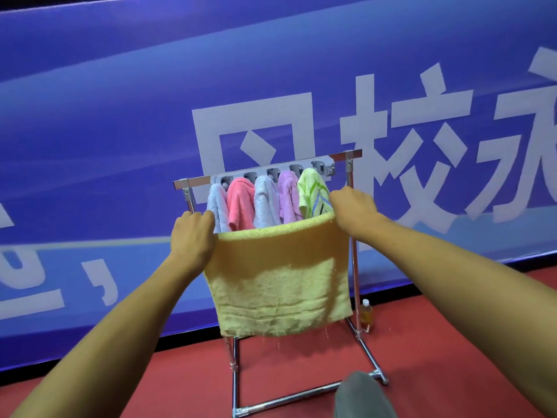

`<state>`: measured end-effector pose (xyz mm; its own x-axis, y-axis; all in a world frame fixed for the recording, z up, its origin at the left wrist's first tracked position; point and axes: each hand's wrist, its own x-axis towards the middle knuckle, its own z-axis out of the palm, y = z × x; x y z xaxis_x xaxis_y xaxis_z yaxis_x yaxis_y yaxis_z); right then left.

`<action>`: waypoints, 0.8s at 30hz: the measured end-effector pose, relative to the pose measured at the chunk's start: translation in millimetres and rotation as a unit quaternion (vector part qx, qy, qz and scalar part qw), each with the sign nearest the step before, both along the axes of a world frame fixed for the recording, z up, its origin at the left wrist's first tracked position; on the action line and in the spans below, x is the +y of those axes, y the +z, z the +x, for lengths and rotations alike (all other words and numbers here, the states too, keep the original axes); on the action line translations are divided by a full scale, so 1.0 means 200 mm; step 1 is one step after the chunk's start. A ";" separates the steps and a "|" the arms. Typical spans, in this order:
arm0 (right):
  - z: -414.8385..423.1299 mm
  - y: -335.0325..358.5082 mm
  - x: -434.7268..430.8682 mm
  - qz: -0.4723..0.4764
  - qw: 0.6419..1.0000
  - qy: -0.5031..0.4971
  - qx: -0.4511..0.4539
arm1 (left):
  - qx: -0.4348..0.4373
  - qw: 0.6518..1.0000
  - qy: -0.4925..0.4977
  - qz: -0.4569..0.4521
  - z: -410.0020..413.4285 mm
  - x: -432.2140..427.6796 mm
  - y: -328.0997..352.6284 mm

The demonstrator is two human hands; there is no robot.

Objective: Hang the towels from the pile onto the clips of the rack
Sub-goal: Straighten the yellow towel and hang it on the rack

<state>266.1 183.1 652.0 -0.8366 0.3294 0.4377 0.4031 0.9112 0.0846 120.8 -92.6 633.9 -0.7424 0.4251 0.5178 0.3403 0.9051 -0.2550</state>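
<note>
A chrome rack (352, 260) stands on the red floor with a grey clip strip (271, 172) along its top bar. Several small towels hang from the clips: pale blue (217, 208), pink (240, 205), light blue-grey (265, 203), purple (288, 196) and green striped (312, 191). I hold a large yellow towel (280, 285) stretched flat in front of the rack. My left hand (193, 233) grips its upper left corner. My right hand (354, 208) grips its upper right corner. The towel hides the lower ends of the hung towels.
A blue banner wall (120, 131) with white characters stands right behind the rack. A small bottle of amber liquid (366, 315) sits on the floor by the rack's right leg. My knee in grey cloth (361, 396) shows at the bottom.
</note>
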 end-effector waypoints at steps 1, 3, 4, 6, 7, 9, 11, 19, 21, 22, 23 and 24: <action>-0.01 -0.01 0.00 -0.006 1.000 -0.003 0.001 | 0.005 1.000 -0.001 0.006 0.00 0.00 -0.01; -0.01 -0.02 0.01 -0.009 1.000 -0.012 0.005 | 0.013 1.000 0.017 -0.003 -0.01 0.00 -0.03; -0.02 -0.02 0.02 -0.006 1.000 -0.013 0.005 | 0.017 0.999 0.027 -0.007 -0.01 0.01 -0.03; -0.03 -0.04 0.06 -0.031 0.999 -0.018 0.012 | 0.002 0.999 0.045 -0.002 -0.02 0.00 -0.04; -0.04 -0.05 0.08 -0.063 0.998 -0.023 0.015 | -0.012 0.999 0.047 0.019 -0.02 -0.01 -0.05; -0.07 -0.07 0.14 -0.186 0.980 -0.041 0.050 | -0.067 0.986 0.043 0.145 -0.06 -0.01 -0.06; -0.08 -0.07 0.18 -0.397 0.908 -0.036 0.127 | -0.197 0.902 0.000 0.384 -0.06 -0.02 -0.04; 0.00 -0.21 0.12 -0.758 0.652 0.005 -0.023 | -0.422 0.588 -0.047 0.688 0.19 0.07 -0.24; -0.03 -0.18 0.15 -0.815 0.578 0.013 0.041 | -0.478 0.598 -0.060 0.641 0.08 0.10 -0.26; -0.03 -0.16 0.18 -0.844 0.531 0.035 0.065 | -0.503 0.554 -0.082 0.658 0.02 0.12 -0.21; -0.03 -0.15 0.20 -0.865 0.495 0.054 0.067 | -0.521 0.500 -0.122 0.681 -0.03 0.10 -0.18; -0.01 -0.15 0.22 -0.871 0.486 0.062 0.039 | -0.533 0.464 -0.140 0.694 -0.06 0.06 -0.16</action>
<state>263.6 227.8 622.0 -0.9008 0.2071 -0.3818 0.2750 -0.4085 -0.8703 108.8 -81.6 601.0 -0.9075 0.3882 -0.1605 -0.2426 -0.1723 0.9547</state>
